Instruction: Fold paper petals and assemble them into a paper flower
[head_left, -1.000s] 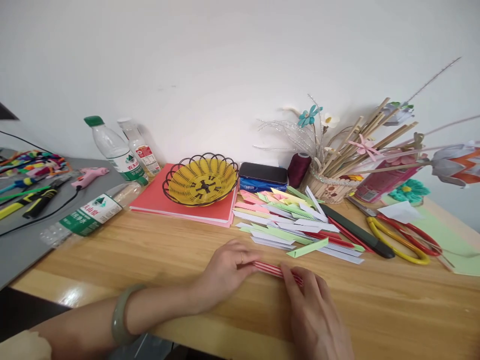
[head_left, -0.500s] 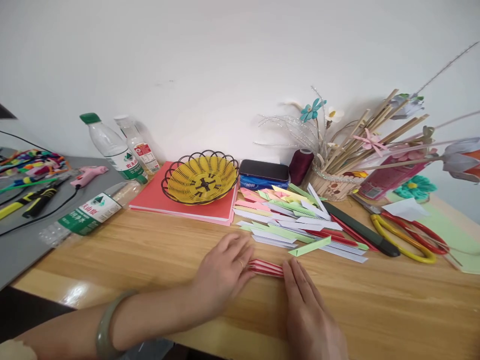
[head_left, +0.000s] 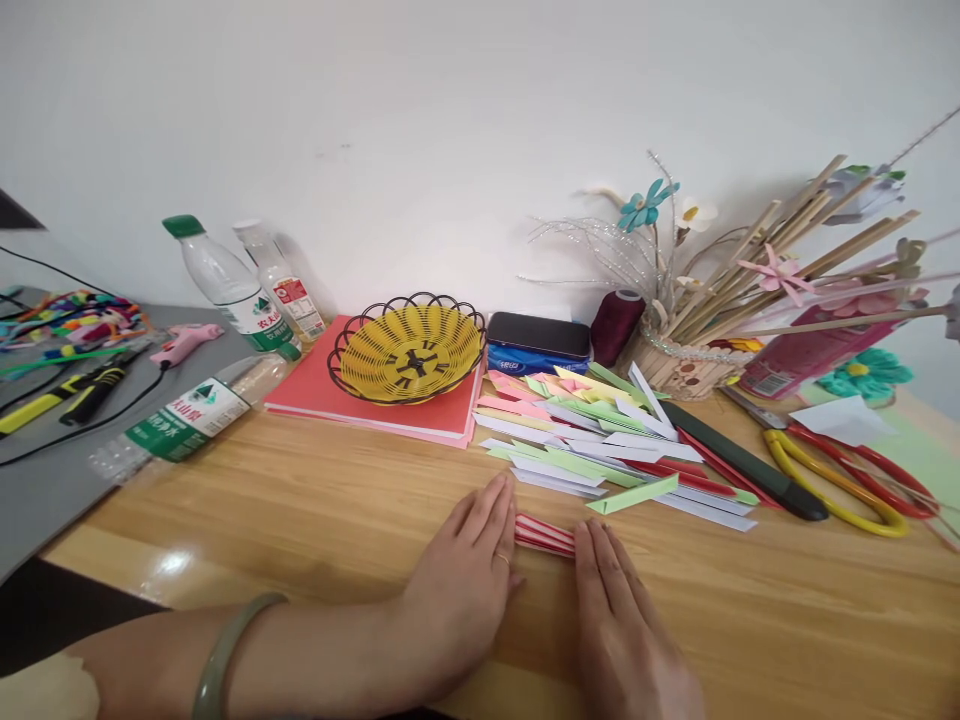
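A small stack of folded red-and-white paper strips [head_left: 544, 536] lies on the wooden table between my two hands. Against its left end rests my left hand [head_left: 469, 570], its fingers stretched out and its thumb lower down beside the stack. My right hand [head_left: 622, 600] lies at the other end, fingers straight and close together, fingertips touching the paper; its thumb is hidden. Just beyond the hands is a pile of folded paper strips [head_left: 577, 440] in white, green, pink and red. One folded green strip [head_left: 634, 494] lies at the pile's near side.
A yellow woven basket [head_left: 450, 350] sits on red paper sheets [head_left: 300, 385]. Plastic bottles [head_left: 187, 415] and a pink glue gun [head_left: 186, 345] are at left. On the right are scissors [head_left: 832, 480], a dark green-handled tool [head_left: 742, 465] and a stick-sided flower holder [head_left: 679, 368].
My left hand's fingers have straightened from a bent grip and now lie flat at the stack's left end. My right hand stays at the right end. The view has shifted slightly left.
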